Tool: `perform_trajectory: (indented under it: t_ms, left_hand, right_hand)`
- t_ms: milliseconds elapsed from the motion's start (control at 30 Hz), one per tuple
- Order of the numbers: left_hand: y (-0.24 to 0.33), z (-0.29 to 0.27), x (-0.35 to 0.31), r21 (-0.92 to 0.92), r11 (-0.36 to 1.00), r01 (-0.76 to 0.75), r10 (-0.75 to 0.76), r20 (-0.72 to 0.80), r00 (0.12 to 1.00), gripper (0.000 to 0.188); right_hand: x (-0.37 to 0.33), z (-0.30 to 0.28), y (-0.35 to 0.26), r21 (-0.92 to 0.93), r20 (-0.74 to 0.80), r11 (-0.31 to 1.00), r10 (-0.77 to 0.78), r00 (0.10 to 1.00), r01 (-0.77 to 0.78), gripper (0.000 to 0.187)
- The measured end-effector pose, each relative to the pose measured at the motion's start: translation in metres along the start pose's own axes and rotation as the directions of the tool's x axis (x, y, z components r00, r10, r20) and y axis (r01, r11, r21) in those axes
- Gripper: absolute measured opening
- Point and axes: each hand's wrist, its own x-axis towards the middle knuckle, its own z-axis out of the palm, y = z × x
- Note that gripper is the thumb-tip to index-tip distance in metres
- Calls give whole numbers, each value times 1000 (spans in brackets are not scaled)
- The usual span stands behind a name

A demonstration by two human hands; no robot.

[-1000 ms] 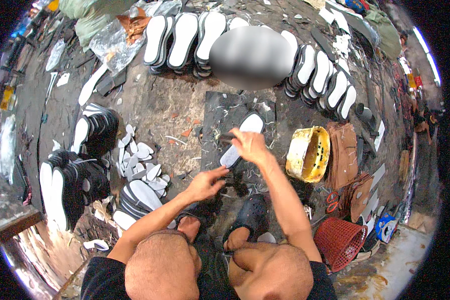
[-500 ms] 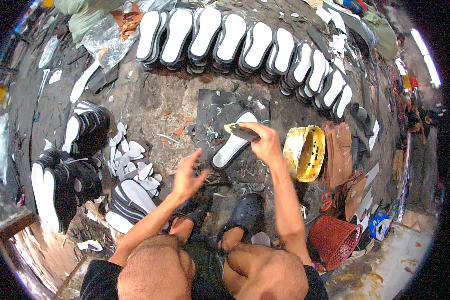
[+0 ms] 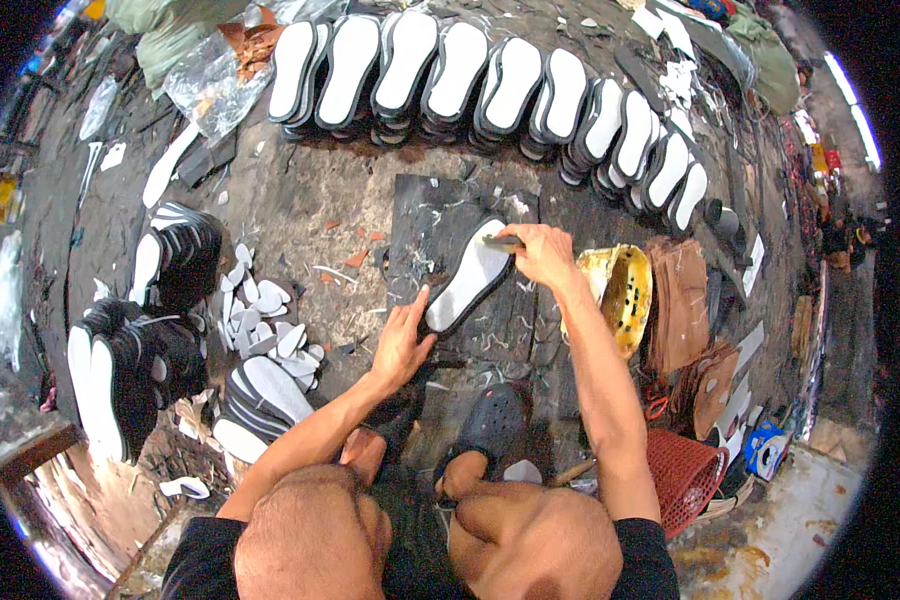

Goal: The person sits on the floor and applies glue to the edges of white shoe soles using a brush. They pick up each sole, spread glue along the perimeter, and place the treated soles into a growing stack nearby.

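Observation:
On a dark square mat (image 3: 415, 215) lies a single sole (image 3: 467, 272) with a white top and a black edge, slanting from upper right to lower left. Its toe end is under a flat dark spreader (image 3: 500, 240) gripped by my right hand (image 3: 547, 257); the spreader's tip looks yellowish. My left hand (image 3: 401, 341) is at the heel end, fingers stretched and apart, fingertips at the sole's edge. To the right of the mat, partly behind my right forearm, stands a yellow-smeared tub (image 3: 630, 300).
Stacked white-topped soles (image 3: 455, 70) form an arc along the far side. More sole stacks (image 3: 100, 385) and a heap of small pale cut pieces (image 3: 260, 310) lie left. At right are brown sheets (image 3: 678, 300), red-handled scissors (image 3: 656, 408) and a red basket (image 3: 685, 480).
My right hand has moved the spreader to the sole's toe end, near its right edge. My left hand has come forward and right to the heel. The tub is now more covered by my forearm.

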Motion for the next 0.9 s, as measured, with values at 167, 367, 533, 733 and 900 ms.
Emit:
perform_trajectory:
  t_ms: [167,367,533,733,900]
  left_hand:
    - [-4,-3,-6,-216,976,36,-47,-49,998,75]
    - [-28,-19,-12,-305,940,154,-265,-369,891,54]
    - [-37,-20,1,-224,973,58,-139,-364,921,53]
    - [11,1,21,244,945,-218,200,97,975,105]
    - [11,-28,60,-430,856,286,-170,289,942,110]
  right_hand:
    - [-67,48,-79,105,59,983,144,988,-149,36]
    - [-125,88,-118,76,-169,987,-130,977,144,32]
    - [-145,32,-119,350,-246,930,-24,969,112,28]
    - [-215,-116,-49,618,-487,785,332,808,49,29]
    - [-265,-126,-13,645,-596,760,568,568,-83,23]
